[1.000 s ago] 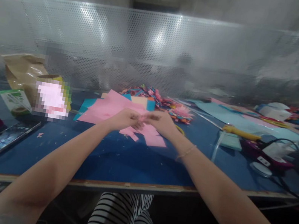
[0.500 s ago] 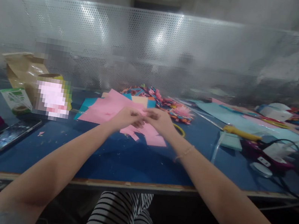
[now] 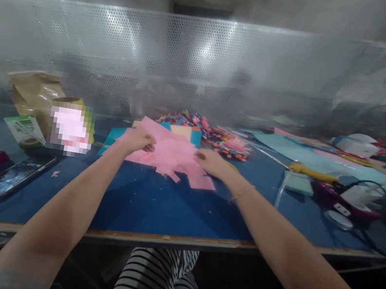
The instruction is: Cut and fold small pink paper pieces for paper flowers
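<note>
Pink paper sheets (image 3: pixel 172 153) lie in a loose, overlapping pile on the blue tabletop in front of me, with cut strips and corners at the near edge. My left hand (image 3: pixel 140 140) rests over the pile's left part, its fingers loosely bent and apart, gripping nothing that I can see. At the right edge of the pink sheets is my right hand (image 3: pixel 210 161), fingers slightly curled, also with nothing visible in it. Whether its fingertips touch the paper is hard to tell. Blue paper (image 3: pixel 116 135) and cream paper (image 3: pixel 185 135) stick out from beneath.
Behind the pile sits a heap of colourful paper flowers (image 3: pixel 233 145). A phone (image 3: pixel 13 177) and a brown paper bag (image 3: pixel 34 93) are on the left. On the right are light-blue sheets (image 3: pixel 288 150), a yellow-handled tool (image 3: pixel 314 173) and a purple power strip (image 3: pixel 346 204).
My hands, together over the middle of the pink paper before, have moved apart: the left one to the left, the right one slightly right. More of the pink paper shows between them.
</note>
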Available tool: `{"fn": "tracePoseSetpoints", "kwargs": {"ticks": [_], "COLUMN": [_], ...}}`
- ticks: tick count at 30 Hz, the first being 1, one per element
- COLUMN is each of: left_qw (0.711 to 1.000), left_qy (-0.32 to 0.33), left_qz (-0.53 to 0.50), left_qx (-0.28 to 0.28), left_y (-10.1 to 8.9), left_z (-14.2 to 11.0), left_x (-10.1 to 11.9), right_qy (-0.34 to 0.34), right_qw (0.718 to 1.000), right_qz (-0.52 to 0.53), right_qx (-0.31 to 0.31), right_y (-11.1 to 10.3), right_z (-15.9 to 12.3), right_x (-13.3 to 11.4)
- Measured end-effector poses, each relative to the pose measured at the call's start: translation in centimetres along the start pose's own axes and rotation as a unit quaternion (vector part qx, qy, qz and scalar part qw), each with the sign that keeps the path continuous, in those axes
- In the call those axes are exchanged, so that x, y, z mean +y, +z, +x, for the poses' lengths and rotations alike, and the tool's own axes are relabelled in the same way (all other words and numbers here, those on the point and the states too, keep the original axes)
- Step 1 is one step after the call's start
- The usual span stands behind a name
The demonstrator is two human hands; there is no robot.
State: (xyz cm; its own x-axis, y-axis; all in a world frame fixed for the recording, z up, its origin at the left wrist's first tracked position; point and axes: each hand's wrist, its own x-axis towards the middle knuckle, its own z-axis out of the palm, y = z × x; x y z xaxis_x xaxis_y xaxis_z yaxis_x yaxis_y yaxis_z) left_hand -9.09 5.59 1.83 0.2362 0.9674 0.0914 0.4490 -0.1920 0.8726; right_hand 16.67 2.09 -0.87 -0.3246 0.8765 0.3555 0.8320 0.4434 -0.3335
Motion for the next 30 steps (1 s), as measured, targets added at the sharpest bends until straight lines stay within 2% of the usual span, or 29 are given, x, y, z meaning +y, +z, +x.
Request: {"fn": "tracePoseSetpoints", "kwargs": {"ticks": [3, 6, 9, 13, 16, 19, 23, 25, 27, 30], "left_qw": [0.996, 0.978, 0.949, 0.925, 0.924, 0.941, 0.975, 0.983, 0.978, 0.955], "left_qy": [-0.013, 0.024, 0.068, 0.043, 0.018, 0.004, -0.026, -0.05, -0.047, -0.004], "left_qz": [0.082, 0.201, 0.303, 0.374, 0.377, 0.335, 0.218, 0.177, 0.2, 0.296], "left_qx": [0.035, 0.044, 0.05, 0.058, 0.054, 0.047, 0.035, 0.018, 0.015, 0.027], "left_y": [-0.4, -0.9, -1.3, -1.4, -1.3, -1.4, -1.6, -1.7, -1.8, -2.0], "left_z": [0.1, 0.5, 0.8, 0.7, 0.5, 0.5, 0.5, 0.5, 0.4, 0.6], "left_x": [-0.6, -0.9, -1.1, -1.5, -1.7, -1.9, -2.0, -2.2, -2.3, -2.6], "right_qy": [0.009, 0.017, 0.044, 0.054, 0.084, 0.102, 0.076, 0.057, 0.041, 0.033], "right_qw": [0.996, 0.994, 0.993, 0.991, 0.987, 0.986, 0.993, 0.997, 0.998, 0.997], "right_qz": [-0.058, -0.072, -0.052, 0.011, 0.041, 0.051, 0.03, 0.025, 0.033, 0.059], "right_qx": [-0.071, -0.084, -0.093, -0.121, -0.128, -0.124, -0.083, -0.05, -0.017, 0.027], "right_y": [0.7, 0.9, 0.6, -0.1, -0.3, -0.1, 0.3, 0.4, 0.3, 0.2], "right_z": [0.0, -0.1, -0.2, -0.4, -0.5, -0.4, -0.1, 0.0, 0.2, 0.5], "right_x": [0.1, -0.1, -0.3, -0.4, -0.4, -0.2, 0.2, 0.4, 0.6, 1.0]}}
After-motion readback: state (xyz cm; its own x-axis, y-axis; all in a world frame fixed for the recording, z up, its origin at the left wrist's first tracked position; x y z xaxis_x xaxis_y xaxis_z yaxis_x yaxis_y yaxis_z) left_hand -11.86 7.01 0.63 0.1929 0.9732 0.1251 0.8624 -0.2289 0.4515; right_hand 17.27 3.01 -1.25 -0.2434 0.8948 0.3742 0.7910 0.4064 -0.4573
